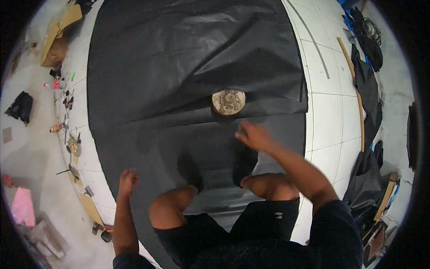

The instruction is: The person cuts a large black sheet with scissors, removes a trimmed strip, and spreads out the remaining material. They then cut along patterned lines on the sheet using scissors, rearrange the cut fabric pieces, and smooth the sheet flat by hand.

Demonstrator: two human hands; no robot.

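Note:
A large black sheet (188, 58) covers the floor under my feet, with folds and an overlapping edge across its middle. On that edge rests a round, rough, pale-topped disc (229, 102). Just below and to the right of the disc is my right hand (254, 136), its fingers curled and slightly blurred; whether anything small is in them is hidden. My left hand (129, 179) hangs over the sheet's left part, fingers folded in, far from the disc. What it may hold cannot be made out.
White floor tiles (326, 112) border the sheet. Along the right lie a long wooden strip (359, 112) and crumpled black material (365, 179). Small tools, a round metal piece (74, 146) and cardboard (55, 53) are on the left, with a pink item (23, 207) beyond.

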